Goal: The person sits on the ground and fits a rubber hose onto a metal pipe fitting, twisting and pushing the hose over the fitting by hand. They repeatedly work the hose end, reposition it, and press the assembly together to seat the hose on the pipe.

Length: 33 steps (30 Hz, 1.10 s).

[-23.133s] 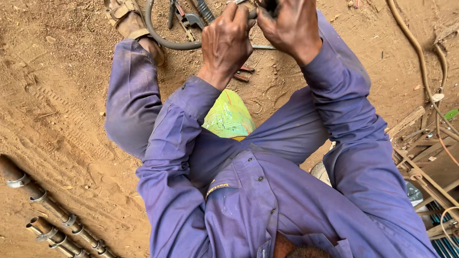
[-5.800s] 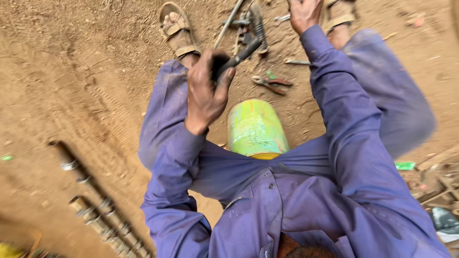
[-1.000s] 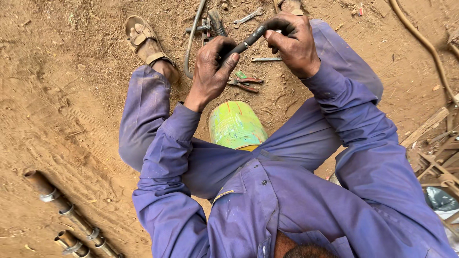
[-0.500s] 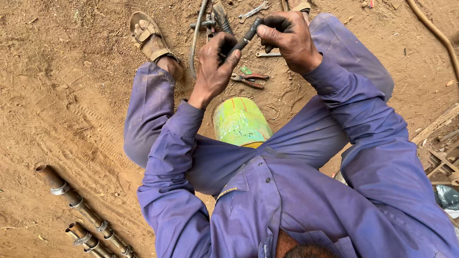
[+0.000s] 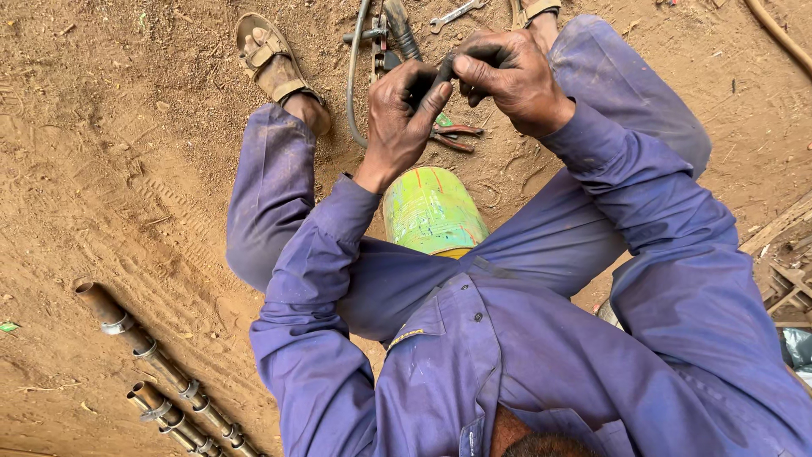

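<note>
Reddish-brown dirt ground (image 5: 110, 169) fills pretty much the whole view, scuffed up with tread marks and footprints, and a person in purple-blue coveralls (image 5: 541, 355) is sitting on it, seen from straight above their own head.

Both hands are up at the far side of the scene, close together over the tools. The left hand (image 5: 404, 114) is curled around the lower end of a short black hose-like piece (image 5: 443, 69), fingers wrapped, thumb pressing in. The right hand (image 5: 510, 78) grips the upper end of that same black piece, fingers bent tight over it. So both hands are closed on it, knuckles nearly touching. Can't really tell what the piece is, the hands cover most of it.

Just below the hands, between the knees, sits a green and yellow cylinder (image 5: 431, 211) with some red scribbles, tucked against the person's body.

On the dirt beyond the hands there's a bit of a tool pile: red-handled pliers (image 5: 452, 135) right by the left hand, a thin grey hose (image 5: 353, 76) curving away, a dark metal tool (image 5: 389, 38) partly hidden, and a silver spanner (image 5: 452, 13) at the far edge. A sandal (image 5: 266, 55) on one foot is over to the far left.

Near left corner has two rusty pipes (image 5: 161, 372) with clamp rings lying side by side. Some wooden scrap (image 5: 782, 254) pokes in from the right edge.
</note>
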Available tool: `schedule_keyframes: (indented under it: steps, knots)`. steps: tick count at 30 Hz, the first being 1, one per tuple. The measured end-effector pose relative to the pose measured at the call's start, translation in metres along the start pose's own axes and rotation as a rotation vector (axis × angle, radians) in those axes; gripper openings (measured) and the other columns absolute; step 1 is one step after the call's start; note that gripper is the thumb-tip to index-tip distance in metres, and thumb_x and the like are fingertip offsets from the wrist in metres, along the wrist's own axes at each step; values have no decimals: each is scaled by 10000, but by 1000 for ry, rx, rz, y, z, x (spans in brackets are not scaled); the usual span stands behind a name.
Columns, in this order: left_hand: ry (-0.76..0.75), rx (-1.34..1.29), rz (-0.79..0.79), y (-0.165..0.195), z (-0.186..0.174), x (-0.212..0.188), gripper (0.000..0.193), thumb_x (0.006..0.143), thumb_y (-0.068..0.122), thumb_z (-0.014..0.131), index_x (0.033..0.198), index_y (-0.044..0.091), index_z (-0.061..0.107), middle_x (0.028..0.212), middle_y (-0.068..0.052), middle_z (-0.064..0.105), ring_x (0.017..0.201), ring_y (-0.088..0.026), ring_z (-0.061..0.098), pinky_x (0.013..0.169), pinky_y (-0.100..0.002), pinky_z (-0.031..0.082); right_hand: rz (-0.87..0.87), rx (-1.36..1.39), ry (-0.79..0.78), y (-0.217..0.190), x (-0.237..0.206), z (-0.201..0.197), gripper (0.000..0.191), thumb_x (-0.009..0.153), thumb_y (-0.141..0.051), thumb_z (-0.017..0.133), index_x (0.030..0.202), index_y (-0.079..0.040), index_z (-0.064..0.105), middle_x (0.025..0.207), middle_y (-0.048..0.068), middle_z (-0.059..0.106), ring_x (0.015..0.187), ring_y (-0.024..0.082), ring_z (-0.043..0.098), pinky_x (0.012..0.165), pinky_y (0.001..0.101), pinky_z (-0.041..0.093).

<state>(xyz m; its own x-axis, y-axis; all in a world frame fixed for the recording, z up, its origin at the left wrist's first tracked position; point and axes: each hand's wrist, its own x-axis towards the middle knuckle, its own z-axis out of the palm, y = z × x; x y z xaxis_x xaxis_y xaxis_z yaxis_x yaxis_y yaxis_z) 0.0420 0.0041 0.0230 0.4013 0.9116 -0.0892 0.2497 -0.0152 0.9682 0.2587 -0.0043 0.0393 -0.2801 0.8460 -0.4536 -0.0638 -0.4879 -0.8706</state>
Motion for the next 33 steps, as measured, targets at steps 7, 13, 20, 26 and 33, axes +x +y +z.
schedule_keyframes:
  steps: [7,13,20,26,33]
  knots:
    - [19,7,-46,-8,10,-5,246,1037,280,679,936,56,685,759,-38,648,682,-148,614,612,-336,478,92,288,5,14,-1,0,270,1065,-231,685,1112,34,707,1041,37,654,892,125,673,742,276,583]
    - [35,-100,-152,-11,15,-12,247,1042,269,641,948,42,671,718,-31,625,640,-127,596,571,-330,477,89,405,-19,21,-1,-1,250,1063,-212,699,1082,38,704,1089,40,630,916,143,668,768,299,592]
    - [43,-19,-76,-24,19,-11,286,1096,298,588,953,54,633,706,-20,587,641,-121,546,587,-323,417,137,322,45,19,-1,5,242,1064,-232,669,1077,6,710,992,30,659,856,118,658,708,290,591]
    - [-36,-249,-238,-24,-7,-7,195,1061,238,602,1007,53,631,809,-10,612,663,-101,559,556,-289,465,48,34,32,15,7,-4,254,1070,-161,627,1214,22,729,983,26,690,842,100,653,738,258,565]
    - [-95,-367,-306,-9,-10,-1,161,1043,196,644,1050,36,649,815,-17,630,703,-92,596,618,-288,505,-148,-162,-47,5,8,2,240,1023,-158,772,1161,32,722,1064,61,677,906,120,668,767,263,572]
